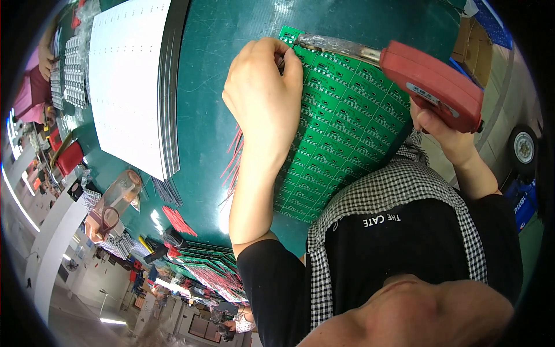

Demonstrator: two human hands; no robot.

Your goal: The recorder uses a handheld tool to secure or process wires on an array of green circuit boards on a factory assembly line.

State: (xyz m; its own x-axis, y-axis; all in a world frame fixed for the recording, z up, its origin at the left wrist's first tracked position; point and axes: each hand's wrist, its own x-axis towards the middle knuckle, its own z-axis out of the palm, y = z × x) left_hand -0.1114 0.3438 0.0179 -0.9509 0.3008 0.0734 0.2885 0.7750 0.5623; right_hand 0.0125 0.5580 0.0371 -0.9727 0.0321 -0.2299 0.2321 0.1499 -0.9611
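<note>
A green circuit board panel (341, 124), split into several rows of small identical boards, lies on the green work surface in front of me. Over its far left corner my left hand (263, 87) is closed in a pinch. Thin red wires (233, 159) trail out from under that hand along the wrist; the fingertips' exact grip is hidden. My right hand (442, 130) is wrapped round the handle of a red soldering gun (433, 84). Its long barrel (341, 46), covered in clear plastic, reaches left across the panel's far edge, with the tip close to my left fingers.
A tall stack of white sheets (130, 81) stands at the left. Nearer lie loose red wires (179, 221), a clear plastic container (118, 194) with scissors (105, 222), and stacked boards with red wires (211, 272). Another person's hand (45, 61) is at far left. A cardboard box (474, 49) stands right.
</note>
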